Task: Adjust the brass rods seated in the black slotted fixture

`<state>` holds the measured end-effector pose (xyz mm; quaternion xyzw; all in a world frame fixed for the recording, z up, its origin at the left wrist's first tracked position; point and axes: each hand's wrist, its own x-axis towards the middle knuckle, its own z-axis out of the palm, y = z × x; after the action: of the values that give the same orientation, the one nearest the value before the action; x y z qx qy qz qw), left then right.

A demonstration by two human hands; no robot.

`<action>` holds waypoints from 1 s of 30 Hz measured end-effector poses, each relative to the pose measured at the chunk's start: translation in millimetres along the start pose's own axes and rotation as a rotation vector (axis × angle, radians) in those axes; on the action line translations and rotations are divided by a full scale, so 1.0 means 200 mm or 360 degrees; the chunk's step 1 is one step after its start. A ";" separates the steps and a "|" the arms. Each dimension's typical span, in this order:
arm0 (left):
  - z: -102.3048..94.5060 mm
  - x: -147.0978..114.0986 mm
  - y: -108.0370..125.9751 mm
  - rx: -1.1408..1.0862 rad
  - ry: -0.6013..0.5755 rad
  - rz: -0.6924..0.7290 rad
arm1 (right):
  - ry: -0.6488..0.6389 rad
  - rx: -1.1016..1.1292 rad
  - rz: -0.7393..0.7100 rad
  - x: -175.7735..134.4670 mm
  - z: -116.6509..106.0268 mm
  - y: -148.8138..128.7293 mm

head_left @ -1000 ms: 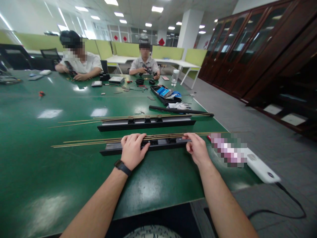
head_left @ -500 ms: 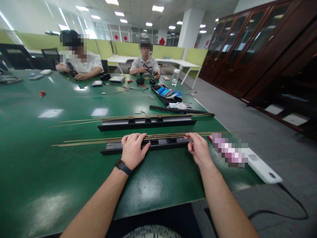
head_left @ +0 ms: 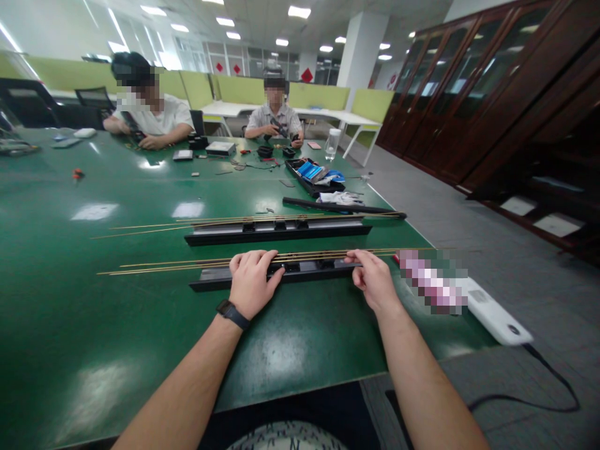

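Slightly leftward along the near brass-coloured rods (head_left: 309, 255) since the frame half a second earlier: the right hand (head_left: 375, 281), while the left hand (head_left: 252, 278) has kept its place. Left hand arched over the near black rail (head_left: 213, 285) and the rods above it, thumb spread toward the right; whether it grips or merely steadies cannot be told. Right hand narrow, fingertips at the rods near the rail's right end; whether they are closed on any one rod cannot be told. The rods overhang the rail at both ends; being thin and long, they could probably bow or roll out of line if pressed unevenly, and a nudge by the left wrist might skew the rail beneath. Just right of the right hand, a blurred pinkish item (head_left: 431, 284) and a white device (head_left: 499, 312) crowd the rods' right ends and could catch them if they were drawn that way; a cable (head_left: 557, 381) trails from the device past the table (head_left: 140, 344) edge. Beyond the hands, a second rail (head_left: 281, 237) with its own rods (head_left: 328, 217) limits forward room. Farther out: a black bar (head_left: 300, 203), a pale glove (head_left: 340, 199), a black tray (head_left: 304, 182), a clear bottle (head_left: 332, 144) and two seated co-workers (head_left: 275, 122).
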<state>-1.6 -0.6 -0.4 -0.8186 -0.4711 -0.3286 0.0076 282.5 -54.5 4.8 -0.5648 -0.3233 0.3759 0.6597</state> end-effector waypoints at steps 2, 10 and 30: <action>0.00 0.00 0.00 -0.0005 0.0007 0.0008 | 0.0002 0.0000 -0.0006 0.00 0.00 0.01; 0.00 0.00 0.00 -0.0004 -0.0002 0.0004 | 0.0015 -0.0028 -0.0025 0.01 -0.01 0.02; -0.01 0.00 0.00 -0.0003 0.0020 0.0011 | 0.0228 0.0035 -0.0042 0.02 -0.02 0.00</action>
<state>-2.1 -1.6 1.1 -0.8183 -0.4678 -0.3340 0.0110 287.1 -52.9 5.3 -0.5787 -0.2784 0.3293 0.6923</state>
